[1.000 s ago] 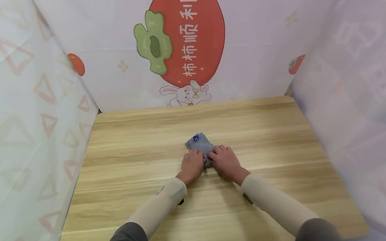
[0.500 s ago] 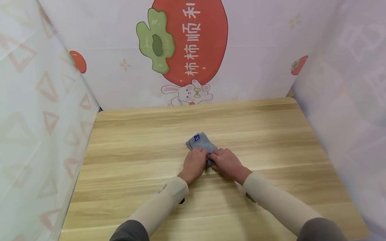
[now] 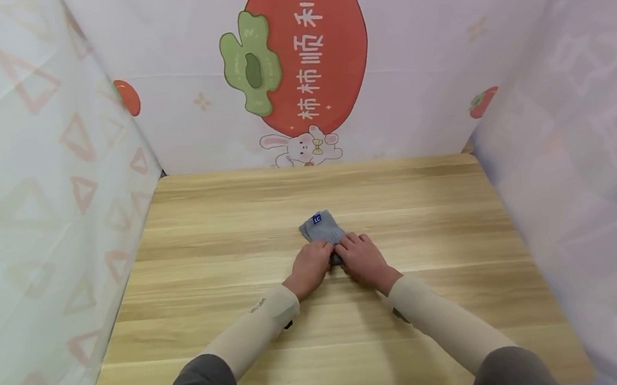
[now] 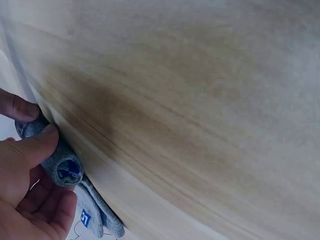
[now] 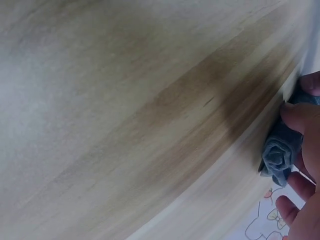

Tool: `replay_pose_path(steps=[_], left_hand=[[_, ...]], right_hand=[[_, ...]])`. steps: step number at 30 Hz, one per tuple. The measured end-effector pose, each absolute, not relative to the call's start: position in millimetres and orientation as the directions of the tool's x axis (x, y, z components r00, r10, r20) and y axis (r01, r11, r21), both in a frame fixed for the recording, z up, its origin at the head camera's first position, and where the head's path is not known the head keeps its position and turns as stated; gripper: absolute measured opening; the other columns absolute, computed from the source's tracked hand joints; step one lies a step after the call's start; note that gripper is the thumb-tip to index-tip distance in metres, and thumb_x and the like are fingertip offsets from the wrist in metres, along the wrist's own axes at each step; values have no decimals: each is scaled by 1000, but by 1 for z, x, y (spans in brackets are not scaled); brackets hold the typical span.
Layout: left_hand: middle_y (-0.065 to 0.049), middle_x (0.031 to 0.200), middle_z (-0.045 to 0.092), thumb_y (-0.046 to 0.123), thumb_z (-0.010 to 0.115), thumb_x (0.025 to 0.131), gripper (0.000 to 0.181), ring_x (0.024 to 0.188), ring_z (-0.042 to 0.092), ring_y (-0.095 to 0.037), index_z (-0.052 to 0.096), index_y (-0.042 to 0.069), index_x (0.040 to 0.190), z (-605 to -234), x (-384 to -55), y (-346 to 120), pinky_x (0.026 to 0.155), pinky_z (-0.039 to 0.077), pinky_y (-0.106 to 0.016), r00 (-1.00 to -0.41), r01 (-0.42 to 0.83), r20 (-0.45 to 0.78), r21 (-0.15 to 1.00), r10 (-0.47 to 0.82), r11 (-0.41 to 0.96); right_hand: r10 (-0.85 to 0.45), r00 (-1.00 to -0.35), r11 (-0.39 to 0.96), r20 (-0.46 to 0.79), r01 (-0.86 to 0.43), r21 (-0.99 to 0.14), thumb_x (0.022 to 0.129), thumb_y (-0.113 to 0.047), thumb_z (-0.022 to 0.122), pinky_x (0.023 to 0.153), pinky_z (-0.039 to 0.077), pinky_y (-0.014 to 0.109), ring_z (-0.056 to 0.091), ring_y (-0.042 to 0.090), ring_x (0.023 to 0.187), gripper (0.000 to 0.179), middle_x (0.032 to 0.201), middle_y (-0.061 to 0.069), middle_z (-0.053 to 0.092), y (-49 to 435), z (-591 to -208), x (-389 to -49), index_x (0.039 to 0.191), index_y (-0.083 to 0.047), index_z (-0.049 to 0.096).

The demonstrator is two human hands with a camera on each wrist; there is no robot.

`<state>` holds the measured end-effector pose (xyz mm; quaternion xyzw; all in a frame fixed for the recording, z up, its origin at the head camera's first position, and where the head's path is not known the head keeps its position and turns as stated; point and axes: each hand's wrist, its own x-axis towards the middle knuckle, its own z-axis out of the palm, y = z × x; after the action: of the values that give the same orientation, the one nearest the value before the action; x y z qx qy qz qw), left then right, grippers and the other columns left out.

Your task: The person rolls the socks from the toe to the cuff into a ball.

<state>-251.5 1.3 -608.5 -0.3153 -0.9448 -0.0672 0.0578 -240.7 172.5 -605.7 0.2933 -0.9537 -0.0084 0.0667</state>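
Observation:
A pair of grey-blue socks (image 3: 325,227), one laid over the other, lies mid-table with a small dark-blue label at its far end. The near part is wound into a tight roll (image 4: 65,167), its spiral end visible in the left wrist view. My left hand (image 3: 312,265) grips one end of this roll, thumb on the near side and fingers curled beyond it. At the other end, my right hand (image 3: 363,257) holds the roll (image 5: 278,151) between thumb and fingers. The thumbs are close together. From the head camera, the hands hide most of the roll.
The socks rest on a wooden table (image 3: 220,221) with rounded corners. Printed white cloth stands as a back wall (image 3: 410,35) and along both sides. Beige sleeves cover my forearms.
The hands stay on the roll while their fingers shift slightly, closing in over it. Less of the near sock end shows between them. The head view has shifted a little.

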Motion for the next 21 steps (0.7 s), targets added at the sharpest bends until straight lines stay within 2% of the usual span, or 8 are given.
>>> replay_pose_path(steps=[6,16,21], left_hand=[[-4,96,65,20,77,78,27,90,63,-20,64,10,99,-608,-251,1,78,53,-34,-795,603,168,107,583,791],[-4,105,68,19,75,82,31,100,64,-20,66,10,109,-610,-253,-3,86,53,-35,-810,586,116,209,575,783],[-4,102,70,22,75,82,26,96,66,-20,67,11,103,-608,-256,-4,84,53,-35,-809,584,87,234,581,778]], right_hand=[[-587,-794,808,158,-588,50,93,-20,56,86,46,45,55,28,110,22,112,7,61,178,-608,-239,113,-12,62],[-561,-827,827,34,-562,8,92,-22,60,85,46,42,62,25,102,27,107,5,64,178,-605,-242,117,-14,59],[-545,-838,837,26,-546,-23,89,-22,61,83,46,42,64,25,97,26,103,7,67,176,-602,-242,113,-11,59]])
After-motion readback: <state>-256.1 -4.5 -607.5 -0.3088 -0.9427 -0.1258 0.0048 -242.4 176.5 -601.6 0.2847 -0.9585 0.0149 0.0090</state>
